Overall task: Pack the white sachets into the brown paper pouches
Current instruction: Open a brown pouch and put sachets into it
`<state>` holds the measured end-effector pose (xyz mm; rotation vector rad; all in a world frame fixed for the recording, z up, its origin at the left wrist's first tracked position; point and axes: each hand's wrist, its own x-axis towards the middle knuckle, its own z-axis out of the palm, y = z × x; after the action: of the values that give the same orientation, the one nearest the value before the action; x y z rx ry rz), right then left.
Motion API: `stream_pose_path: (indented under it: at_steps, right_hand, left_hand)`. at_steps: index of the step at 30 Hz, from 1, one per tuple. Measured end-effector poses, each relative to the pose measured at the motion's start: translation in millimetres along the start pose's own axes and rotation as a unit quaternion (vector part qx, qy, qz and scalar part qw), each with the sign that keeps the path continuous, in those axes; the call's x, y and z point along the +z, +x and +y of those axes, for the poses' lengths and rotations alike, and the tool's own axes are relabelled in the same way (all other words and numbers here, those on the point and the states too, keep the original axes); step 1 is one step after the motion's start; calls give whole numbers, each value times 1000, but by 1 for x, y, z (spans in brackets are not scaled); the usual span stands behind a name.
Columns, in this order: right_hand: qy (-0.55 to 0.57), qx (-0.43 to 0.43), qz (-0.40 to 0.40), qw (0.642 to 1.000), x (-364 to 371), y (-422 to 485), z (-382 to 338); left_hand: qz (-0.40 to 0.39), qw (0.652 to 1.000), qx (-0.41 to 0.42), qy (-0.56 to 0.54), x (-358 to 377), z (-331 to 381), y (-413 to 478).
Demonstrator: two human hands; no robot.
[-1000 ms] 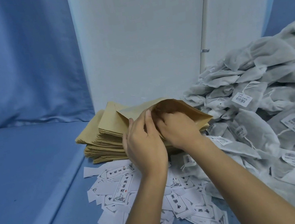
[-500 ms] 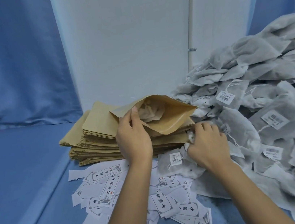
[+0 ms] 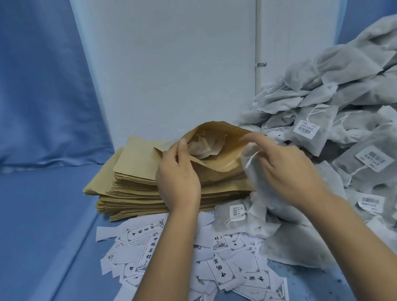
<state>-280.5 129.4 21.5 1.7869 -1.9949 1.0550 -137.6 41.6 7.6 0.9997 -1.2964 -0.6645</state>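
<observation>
Left hand [image 3: 178,178] pinches the rim of an open brown paper pouch [image 3: 221,158]; right hand [image 3: 288,173] grips a blurred white fabric sachet [image 3: 252,167] beside it.
Barcode tags [image 3: 306,129] on piled sachets [image 3: 362,91], upper right; lower-centre paper slips [image 3: 223,272] bear black Chinese characters.

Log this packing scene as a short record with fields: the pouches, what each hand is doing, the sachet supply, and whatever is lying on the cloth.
Pouch stack: flat brown paper pouches, left of centre
Open pouch: on top of the stack, mouth wide, white sachets already inside
Left hand: grips the near edge of the mouth
Right hand: pinches a white sachet at the mouth's right edge, blurred
Sachet pile: heaped at right, several with barcode tags
Printed slips: scattered on the blue cloth in front of the stack
</observation>
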Motion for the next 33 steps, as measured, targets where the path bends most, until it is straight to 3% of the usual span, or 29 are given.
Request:
stream_pose_path:
  at_steps: [2, 5, 6, 8, 9, 11, 12, 14, 15, 17, 19, 21, 22, 23, 25, 27, 30, 33]
  right_hand:
    - [182, 63, -7, 981, -3, 6, -13]
    - [436, 201, -27, 877, 3, 18, -29]
    - [502, 248, -60, 827, 7, 24, -32]
    - [637, 337, -93, 687, 17, 35, -33]
    - [688, 365, -83, 622, 23, 40, -34]
    - [746, 393, -28, 537, 35, 48, -39]
    - [760, 401, 1, 512, 42, 53, -42]
    - [764, 412, 47, 495, 54, 63, -48]
    - [757, 411, 57, 504, 59, 66, -51]
    - [716, 402, 23, 571, 68, 70, -58]
    - [601, 354, -62, 714, 76, 70, -65]
    - [357, 294, -124, 878, 81, 70, -64]
    - [204, 261, -144, 933, 79, 69, -61]
    - [71, 219, -155, 961, 75, 67, -59]
    - [-57, 165, -127, 976, 66, 64, -56]
    - [-89, 133, -63, 985, 58, 57, -56]
    - [42, 96, -26, 994, 58, 51, -57]
    - [133, 94, -103, 981, 58, 52, -58]
  left_hand:
    - [-13, 1000, 5, 11, 0, -2, 0]
    - [-27, 999, 14, 18, -2, -6, -3]
    - [-31, 999, 20, 21, -4, -8, -4]
    - [-40, 998, 34, 15, -6, -13, -7]
    - [-42, 998, 38, 8, -8, -14, -9]
    - [-41, 998, 45, 8, -12, -17, -12]
    - [-41, 998, 54, 11, -13, -17, -13]
    - [-42, 996, 73, 15, -16, -17, -18]
    - [-42, 995, 83, 20, -18, -15, -21]
    - [-40, 992, 106, 50, -21, -12, -28]
    - [-36, 987, 128, 89, -23, -7, -33]
    - [-28, 986, 128, 107, -25, -2, -32]
    - [-21, 986, 127, 109, -26, -1, -31]
    - [-14, 986, 127, 109, -26, 2, -30]
    - [-7, 986, 130, 108, -27, 6, -28]
    - [-2, 986, 132, 106, -27, 9, -26]
    - [3, 986, 121, 115, -26, 8, -25]
    - [13, 984, 128, 123, -27, 5, -31]
